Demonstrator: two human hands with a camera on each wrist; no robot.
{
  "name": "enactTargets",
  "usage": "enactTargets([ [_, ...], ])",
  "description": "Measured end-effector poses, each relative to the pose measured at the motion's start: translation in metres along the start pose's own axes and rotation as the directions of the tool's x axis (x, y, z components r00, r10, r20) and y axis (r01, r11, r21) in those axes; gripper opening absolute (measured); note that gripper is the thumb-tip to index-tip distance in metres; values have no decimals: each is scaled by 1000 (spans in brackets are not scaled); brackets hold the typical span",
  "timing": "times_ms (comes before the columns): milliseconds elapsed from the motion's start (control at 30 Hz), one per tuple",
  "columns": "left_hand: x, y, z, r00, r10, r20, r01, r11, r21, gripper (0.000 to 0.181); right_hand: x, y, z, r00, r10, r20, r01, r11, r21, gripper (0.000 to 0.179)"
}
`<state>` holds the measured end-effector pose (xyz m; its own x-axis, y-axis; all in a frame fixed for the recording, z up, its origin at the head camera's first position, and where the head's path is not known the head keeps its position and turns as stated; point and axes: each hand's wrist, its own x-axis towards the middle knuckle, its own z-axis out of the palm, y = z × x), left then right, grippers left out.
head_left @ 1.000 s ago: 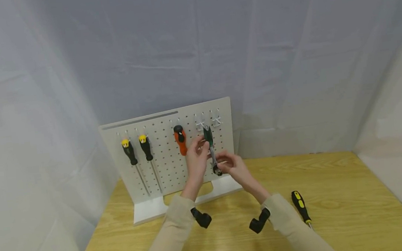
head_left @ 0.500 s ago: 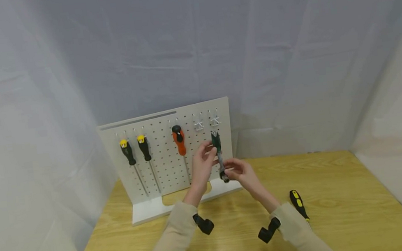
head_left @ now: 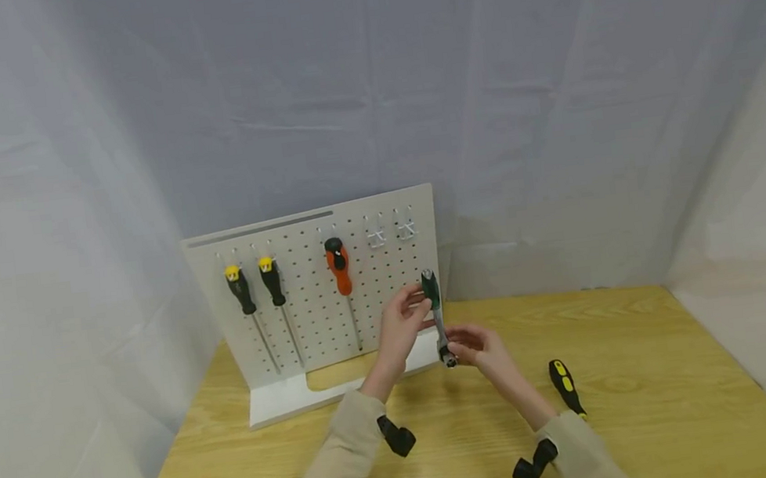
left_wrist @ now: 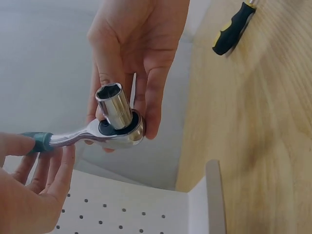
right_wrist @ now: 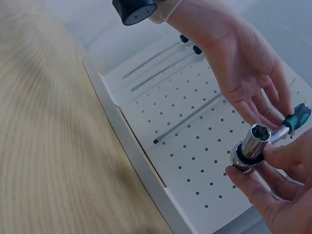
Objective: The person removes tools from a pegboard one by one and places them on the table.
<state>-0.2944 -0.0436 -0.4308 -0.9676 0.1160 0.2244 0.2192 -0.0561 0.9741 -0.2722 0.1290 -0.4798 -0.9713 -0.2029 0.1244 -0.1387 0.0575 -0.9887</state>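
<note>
Left hand [head_left: 399, 330]: thumb and fingers bent, pinching the green grip of a ratchet wrench [head_left: 439, 319].

Ratchet wrench: held in the air before the lower right corner of the pegboard [head_left: 321, 317], grip uppermost in the head view, slightly tilted; chrome socket [left_wrist: 116, 107] fitted to its head.

Right hand [head_left: 484, 350]: thumb and fingertips pinching the wrench head at the foot of the socket.

Surroundings, left to right:

First black screwdriver [head_left: 240, 291], yellow end up, hanging on the board.

Second black screwdriver [head_left: 272, 283], likewise yellow-ended, hanging just beside the first.

Orange-and-black screwdriver [head_left: 339, 268], hanging near the middle of the board, flat tip down.

Two white hooks, left [head_left: 375, 233] and right [head_left: 407, 227], on the upper right of the board, above the left hand.

Black-and-yellow screwdriver [head_left: 566, 388], lying on the wooden table [head_left: 653, 366], well apart from the board; right sleeve [head_left: 580, 449] covers its lower end in the head view.

Obstructions: left hand and wrench mask part of the board's lower right.
</note>
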Motion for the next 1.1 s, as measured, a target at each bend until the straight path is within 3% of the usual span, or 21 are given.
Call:
enactTargets([
  [200,-2,-15,8,1000,-8,25,8,1000,-18,37,-16,9,-8,1000,26,9,-26,1000,5,34],
  [500,-10,-32,22,997,-76,29,77,996,-32,36,-36,22,-16,1000,25,3,-25,999,-33,33],
  [700,-18,-44,33,992,-126,26,128,989,-77,34,-51,31,-22,997,71,-11,-72,997,-30,34],
  [1100,-35,-70,61,985,-167,52,173,971,-166,34,-78,47,-40,983,171,-61,-174,982,-67,36],
])
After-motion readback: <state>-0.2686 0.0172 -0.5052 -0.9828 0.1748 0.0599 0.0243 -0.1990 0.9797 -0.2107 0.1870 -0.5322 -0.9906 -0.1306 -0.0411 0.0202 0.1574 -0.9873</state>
